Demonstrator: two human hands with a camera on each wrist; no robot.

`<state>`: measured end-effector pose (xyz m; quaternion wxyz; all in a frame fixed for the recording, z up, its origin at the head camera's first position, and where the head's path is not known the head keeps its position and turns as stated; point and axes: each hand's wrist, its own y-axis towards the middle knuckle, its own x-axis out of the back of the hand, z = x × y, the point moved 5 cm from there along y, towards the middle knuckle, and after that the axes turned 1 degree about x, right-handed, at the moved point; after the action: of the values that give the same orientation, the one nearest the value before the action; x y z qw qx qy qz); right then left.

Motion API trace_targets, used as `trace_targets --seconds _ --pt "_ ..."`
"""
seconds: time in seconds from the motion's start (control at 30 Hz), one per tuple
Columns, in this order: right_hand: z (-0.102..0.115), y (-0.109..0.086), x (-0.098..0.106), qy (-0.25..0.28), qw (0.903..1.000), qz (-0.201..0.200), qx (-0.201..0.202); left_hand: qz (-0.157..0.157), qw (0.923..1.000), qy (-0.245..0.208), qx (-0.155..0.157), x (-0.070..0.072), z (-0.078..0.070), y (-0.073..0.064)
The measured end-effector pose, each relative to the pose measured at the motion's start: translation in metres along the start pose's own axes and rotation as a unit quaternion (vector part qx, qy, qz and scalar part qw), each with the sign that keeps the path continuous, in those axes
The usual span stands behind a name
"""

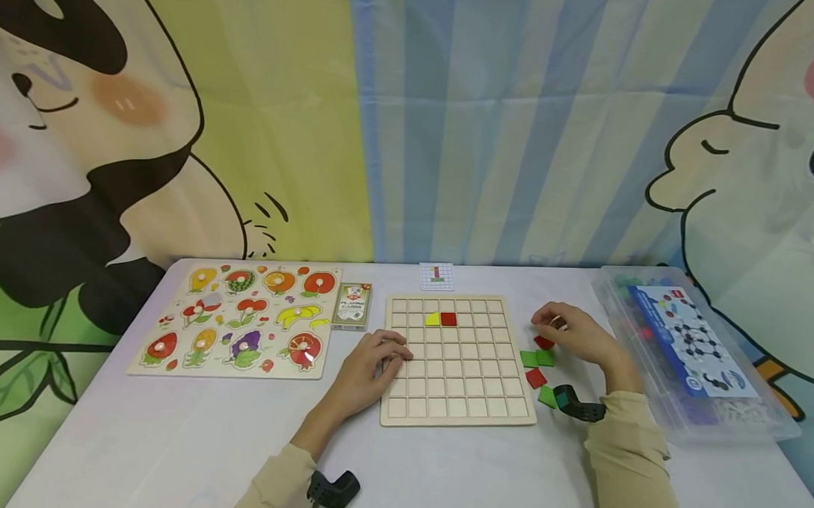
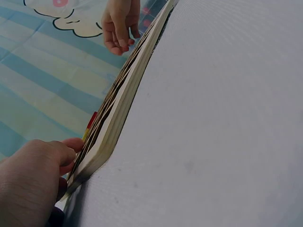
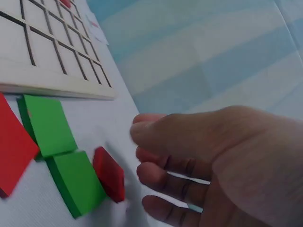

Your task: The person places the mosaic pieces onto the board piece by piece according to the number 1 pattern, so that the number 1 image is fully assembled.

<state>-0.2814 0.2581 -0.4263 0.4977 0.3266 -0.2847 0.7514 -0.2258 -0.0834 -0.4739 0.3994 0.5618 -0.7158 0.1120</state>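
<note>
Nearest us, two tan sleeves come in with dark wristbands strapped on. A lone green tile lies beside the right wrist, a red tile just past it. Here's the left hand, fingers loosely bent, resting on the left edge of the wooden grid board and grasping no tile. Right of the board, two green tiles sit touching, and at their far side a second red tile stands tilted. Over that one hovers the right hand, fingers softly curled, thumb near the index finger, nothing visible between them! Beyond it to the right, a clear plastic box carries a blue-and-white booklet. Left, there's the fruit puzzle and a card box. On the board's second row from the far edge, a yellow piece adjoins a red square. Farther still, a small pattern card, then the cartoon curtain.
</note>
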Motion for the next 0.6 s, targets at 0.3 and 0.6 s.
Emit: trace_targets --seconds 0.3,0.6 --pt "-0.010 -0.007 -0.001 0.030 0.9972 0.065 -0.021 -0.004 1.0000 -0.004 -0.005 0.001 0.001 0.000" --pt "-0.015 -0.005 -0.003 0.029 0.9965 0.062 -0.048 -0.015 0.9996 -0.002 -0.025 0.001 0.000 -0.001"
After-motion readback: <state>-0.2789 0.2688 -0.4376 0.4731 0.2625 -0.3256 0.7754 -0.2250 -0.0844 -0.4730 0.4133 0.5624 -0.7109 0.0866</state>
